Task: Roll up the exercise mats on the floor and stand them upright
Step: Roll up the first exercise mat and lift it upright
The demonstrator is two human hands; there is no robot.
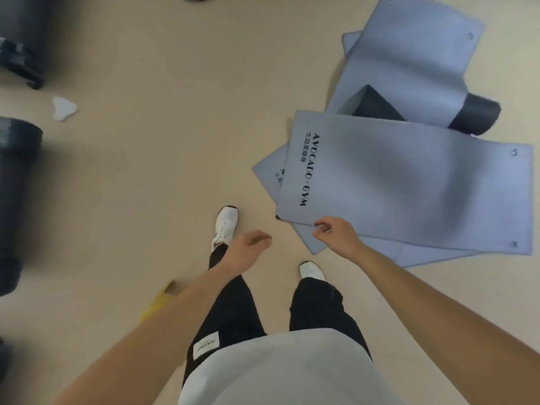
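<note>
Several blue-grey exercise mats lie flat and overlapping on the beige floor at the right. The top mat [409, 182] carries the print "AVOCADO GYM". Another mat [409, 62] behind it ends in a partly rolled dark end [474, 114]. My right hand [336, 233] hovers over the near corner of the top mat, fingers curled and apart, holding nothing. My left hand [248, 248] hangs open above the floor between my feet, away from the mats. Dark rolled mats [14, 200] stand upright at the left edge, blurred.
My white shoes [225, 226] stand on the floor just left of the mats. A white scrap [62, 108] lies at the upper left and something yellow [155, 302] at the lower left. More dark rolls [20, 42] stand at the top left.
</note>
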